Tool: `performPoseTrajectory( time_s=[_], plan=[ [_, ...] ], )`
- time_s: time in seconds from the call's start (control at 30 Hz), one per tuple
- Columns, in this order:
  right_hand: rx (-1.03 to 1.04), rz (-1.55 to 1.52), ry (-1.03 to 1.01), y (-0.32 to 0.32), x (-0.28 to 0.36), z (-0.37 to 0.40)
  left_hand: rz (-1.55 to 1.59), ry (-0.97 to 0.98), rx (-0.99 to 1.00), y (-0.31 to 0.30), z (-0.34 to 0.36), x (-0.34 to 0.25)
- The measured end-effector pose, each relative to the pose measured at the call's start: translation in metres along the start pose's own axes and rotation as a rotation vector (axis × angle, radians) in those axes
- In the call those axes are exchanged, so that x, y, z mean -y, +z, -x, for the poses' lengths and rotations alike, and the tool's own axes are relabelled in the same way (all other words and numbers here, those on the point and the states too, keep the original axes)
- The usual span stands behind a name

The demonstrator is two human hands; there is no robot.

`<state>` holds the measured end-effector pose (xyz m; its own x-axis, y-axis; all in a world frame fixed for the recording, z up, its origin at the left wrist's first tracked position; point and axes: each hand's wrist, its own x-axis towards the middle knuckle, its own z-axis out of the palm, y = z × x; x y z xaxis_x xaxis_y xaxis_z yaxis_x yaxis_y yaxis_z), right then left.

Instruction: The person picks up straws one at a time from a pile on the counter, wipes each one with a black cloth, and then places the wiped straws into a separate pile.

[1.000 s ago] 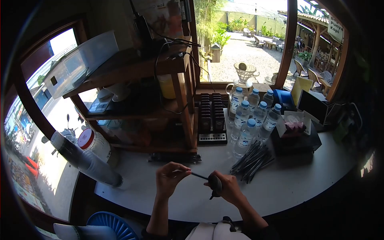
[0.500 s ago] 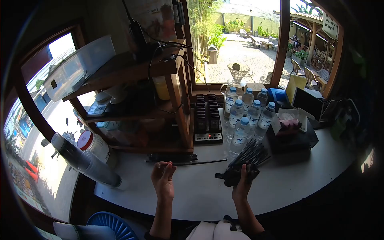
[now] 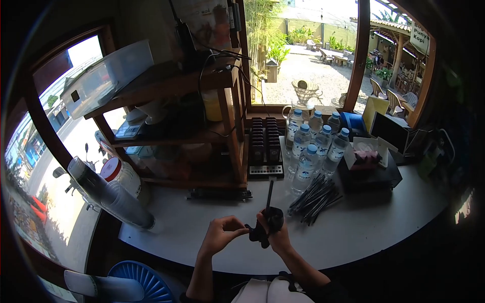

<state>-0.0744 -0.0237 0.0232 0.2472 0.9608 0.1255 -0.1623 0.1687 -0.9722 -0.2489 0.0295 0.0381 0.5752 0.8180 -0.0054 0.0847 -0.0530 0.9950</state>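
My right hand (image 3: 277,236) grips a small black wrapper bundle (image 3: 273,218) with a black straw (image 3: 269,194) sticking up out of it, pointing away from me. My left hand (image 3: 221,236) is right beside it, fingers curled, pinching the black tail of the wrapper (image 3: 252,233) at the bundle's lower left. Both hands hover just above the near edge of the white curved counter (image 3: 212,227). A loose pile of black straws (image 3: 313,198) lies on the counter to the right of my hands.
Several water bottles (image 3: 308,146) stand behind the straw pile. A black rack of pagers (image 3: 265,146) sits beside a wooden shelf unit (image 3: 192,121). Stacked cups (image 3: 108,194) lie at left; a black box with tissues (image 3: 369,166) at right. A blue stool (image 3: 136,275) is below.
My right hand came back from the straw pile toward me with the black bundle and a straw upright in it. My left hand dropped the straw it held out and closed on the wrapper.
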Motion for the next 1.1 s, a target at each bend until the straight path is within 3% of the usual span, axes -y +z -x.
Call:
performPoseTrajectory(
  time_s=[0.07, 0.1, 0.17, 0.23, 0.3, 0.5, 0.7, 0.8, 0.9, 1.0, 1.1],
  plan=[
    [0.095, 0.145, -0.010, 0.007, 0.008, 0.002, 0.004, 0.103, -0.259, -0.006, 0.000, -0.006],
    [0.163, 0.166, 0.019, 0.010, 0.009, 0.003, 0.084, 0.205, -0.254, 0.002, 0.001, -0.022],
    [0.266, 0.256, 0.048, 0.017, 0.008, 0.006, 0.084, 0.216, -0.187, 0.012, 0.003, -0.030],
    [0.255, 0.148, 0.044, 0.022, -0.002, 0.009, 0.104, 0.201, -0.168, 0.016, 0.003, -0.025],
    [0.200, 0.190, -0.043, 0.029, 0.004, 0.008, 0.188, 0.282, -0.267, 0.016, 0.000, -0.015],
    [0.351, 0.642, -0.133, 0.030, 0.015, -0.002, 0.492, 0.336, -0.581, 0.016, 0.000, -0.018],
    [0.383, 0.628, -0.137, 0.036, 0.006, 0.006, 0.559, 0.404, -0.810, -0.011, 0.005, -0.008],
    [0.362, 0.482, -0.040, 0.035, 0.010, 0.008, 0.672, 0.393, -0.649, -0.017, 0.000, 0.002],
    [0.269, 0.371, 0.044, 0.030, -0.005, 0.002, 0.511, 0.226, -0.384, -0.008, -0.003, 0.000],
    [0.290, 0.351, 0.035, 0.024, -0.006, -0.001, 0.427, 0.165, -0.355, -0.009, -0.009, 0.012],
    [0.434, 0.476, -0.058, 0.011, -0.002, -0.001, 0.592, 0.269, -0.551, -0.014, -0.019, 0.002]
  ],
)
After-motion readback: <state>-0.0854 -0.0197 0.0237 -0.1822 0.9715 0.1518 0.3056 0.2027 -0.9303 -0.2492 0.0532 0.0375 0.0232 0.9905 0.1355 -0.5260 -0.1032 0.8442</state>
